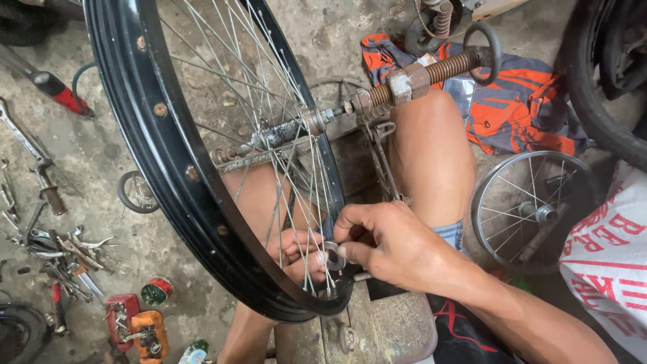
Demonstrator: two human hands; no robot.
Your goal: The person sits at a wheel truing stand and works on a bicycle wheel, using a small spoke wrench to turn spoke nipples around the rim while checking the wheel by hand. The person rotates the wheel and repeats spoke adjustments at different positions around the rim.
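At the lower edge of the big black spoked bicycle rim [176,168], which stands upright on its threaded axle between your knees, your right hand [394,243] pinches a small round metal spoke wrench [333,256] between thumb and forefinger, fingers closed tight on it. Your left hand [296,253] sits just behind the thin steel spokes [290,195], its fingers curled against the rim beside the wrench; you cannot tell whether it grips anything. The axle runs up to a rusty threaded screw with a ring handle [448,64]. On the concrete floor [108,148] to the left lie scattered spanners and pliers [64,253]. A small silver spoked wheel [529,212] lies right of your knee, near an orange and grey cloth [529,111].
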